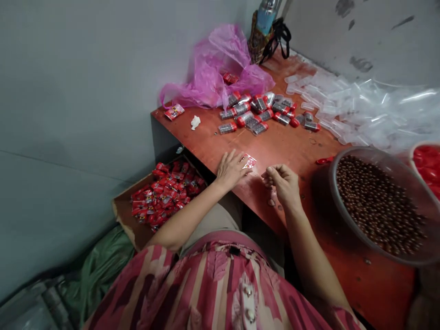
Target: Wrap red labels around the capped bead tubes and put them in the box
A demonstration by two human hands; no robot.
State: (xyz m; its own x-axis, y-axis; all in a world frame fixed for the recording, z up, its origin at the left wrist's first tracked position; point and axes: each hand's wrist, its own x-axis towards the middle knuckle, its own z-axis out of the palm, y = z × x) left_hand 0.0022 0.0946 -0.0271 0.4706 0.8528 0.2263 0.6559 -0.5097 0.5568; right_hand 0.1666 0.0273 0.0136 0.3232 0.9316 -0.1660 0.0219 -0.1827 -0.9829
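My left hand (232, 170) lies flat near the table's front edge, fingers spread, its fingertips on a small red-and-clear printed wrapper (249, 161). Just to the right, my right hand (282, 183) is raised a little over the red table (202, 137), with thumb and index finger pinched together; what they hold, if anything, is too small to make out. Beyond both hands lies a group of small clear tubes with red caps and dark contents (252, 120). A red packet (174, 112) and a crumpled white scrap (195, 122) rest at the table's left corner.
A pink plastic bag (220, 68) stands at the back. Clear empty tubes (371, 110) are heaped at the back right. At right are a tub of brown beads (381, 206) and a container of red pieces (428, 165). A carton of red packets (165, 192) sits below left.
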